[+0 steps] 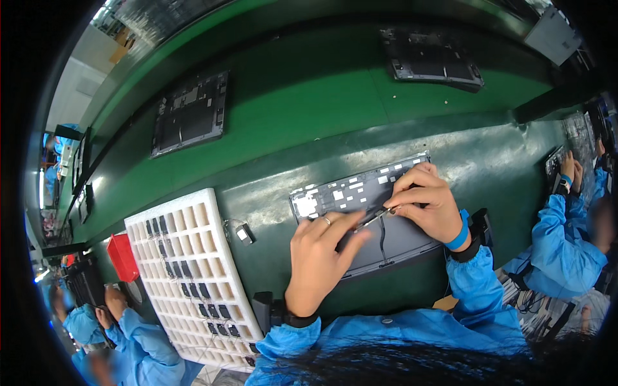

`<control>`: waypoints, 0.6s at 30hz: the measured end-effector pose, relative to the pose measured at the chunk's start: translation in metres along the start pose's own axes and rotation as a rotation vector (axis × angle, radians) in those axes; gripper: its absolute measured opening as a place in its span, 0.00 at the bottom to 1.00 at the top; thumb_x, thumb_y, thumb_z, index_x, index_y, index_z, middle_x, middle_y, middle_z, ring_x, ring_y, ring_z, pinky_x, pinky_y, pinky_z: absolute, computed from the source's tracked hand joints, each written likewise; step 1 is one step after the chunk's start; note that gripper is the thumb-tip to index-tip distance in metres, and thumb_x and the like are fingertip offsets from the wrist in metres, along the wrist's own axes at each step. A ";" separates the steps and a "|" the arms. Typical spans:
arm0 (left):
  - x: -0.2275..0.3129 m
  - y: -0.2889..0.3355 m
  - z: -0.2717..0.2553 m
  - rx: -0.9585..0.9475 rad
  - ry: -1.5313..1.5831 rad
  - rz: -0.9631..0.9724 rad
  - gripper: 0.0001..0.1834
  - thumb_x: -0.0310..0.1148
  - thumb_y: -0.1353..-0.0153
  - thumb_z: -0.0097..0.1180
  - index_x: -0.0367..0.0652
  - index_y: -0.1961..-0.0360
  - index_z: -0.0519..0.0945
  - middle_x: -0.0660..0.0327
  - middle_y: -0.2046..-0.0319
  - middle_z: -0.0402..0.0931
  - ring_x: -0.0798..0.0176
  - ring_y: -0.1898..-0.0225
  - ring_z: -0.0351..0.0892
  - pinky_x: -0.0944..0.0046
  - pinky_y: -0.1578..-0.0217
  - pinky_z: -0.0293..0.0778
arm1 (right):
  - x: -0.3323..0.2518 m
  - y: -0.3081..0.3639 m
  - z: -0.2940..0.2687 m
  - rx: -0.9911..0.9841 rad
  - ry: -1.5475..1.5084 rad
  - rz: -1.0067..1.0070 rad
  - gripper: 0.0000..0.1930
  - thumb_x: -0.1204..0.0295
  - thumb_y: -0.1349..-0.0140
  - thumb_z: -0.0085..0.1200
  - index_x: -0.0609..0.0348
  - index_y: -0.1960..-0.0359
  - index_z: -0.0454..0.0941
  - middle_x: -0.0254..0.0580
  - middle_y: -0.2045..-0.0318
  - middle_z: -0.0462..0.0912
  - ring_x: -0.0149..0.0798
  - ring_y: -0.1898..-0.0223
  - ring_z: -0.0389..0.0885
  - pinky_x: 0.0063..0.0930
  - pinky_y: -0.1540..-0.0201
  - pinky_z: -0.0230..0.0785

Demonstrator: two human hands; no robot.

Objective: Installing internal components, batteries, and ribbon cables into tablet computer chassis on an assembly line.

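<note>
Left hand [315, 257], blurred, grip impossible to tell, at eight o'clock from thin strip [372, 220] (presumably light, stiff, fragile; best held by its ends) over dark panel [407, 239]; at two o'clock, right hand [428, 202] in pinch on strip.

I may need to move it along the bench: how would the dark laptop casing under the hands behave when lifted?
The laptop casing is probably fairly stiff, as it looks like a flat panel with a formed edge. It seems thin, so likely light for its size. The slim black cable curving across it would probably flex and could snag.
</note>
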State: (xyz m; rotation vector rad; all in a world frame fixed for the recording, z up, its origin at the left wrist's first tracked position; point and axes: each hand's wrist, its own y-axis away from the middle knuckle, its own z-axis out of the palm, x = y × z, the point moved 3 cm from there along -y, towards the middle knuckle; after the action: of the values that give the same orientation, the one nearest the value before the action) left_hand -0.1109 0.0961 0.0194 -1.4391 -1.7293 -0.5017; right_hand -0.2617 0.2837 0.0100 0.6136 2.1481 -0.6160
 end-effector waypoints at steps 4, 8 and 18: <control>-0.001 0.013 0.012 0.223 -0.026 0.017 0.08 0.29 0.43 0.77 0.42 0.62 0.93 0.61 0.65 0.90 0.58 0.70 0.82 0.61 0.63 0.70 | -0.011 0.021 0.005 0.216 0.141 0.136 0.38 0.69 0.46 0.80 0.54 0.31 0.79 0.36 0.52 0.87 0.41 0.47 0.81 0.40 0.31 0.56; 0.010 0.018 0.027 0.316 -0.151 0.145 0.11 0.30 0.43 0.77 0.45 0.58 0.94 0.68 0.65 0.90 0.63 0.71 0.79 0.62 0.66 0.65 | -0.004 0.041 0.010 0.355 0.313 0.260 0.43 0.72 0.40 0.76 0.59 0.23 0.69 0.35 0.57 0.90 0.38 0.50 0.83 0.42 0.31 0.54; -0.009 0.006 0.019 0.270 -0.231 0.040 0.13 0.32 0.41 0.77 0.45 0.54 0.93 0.64 0.66 0.89 0.58 0.68 0.81 0.59 0.62 0.69 | -0.003 0.027 -0.003 0.332 0.350 0.073 0.28 0.82 0.38 0.68 0.55 0.34 0.84 0.38 0.62 0.85 0.39 0.61 0.81 0.33 0.49 0.65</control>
State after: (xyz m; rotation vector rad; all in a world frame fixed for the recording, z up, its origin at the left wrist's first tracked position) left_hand -0.1109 0.1063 0.0002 -1.3740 -1.8622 -0.0756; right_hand -0.2456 0.3060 0.0080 1.0397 2.3480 -0.8879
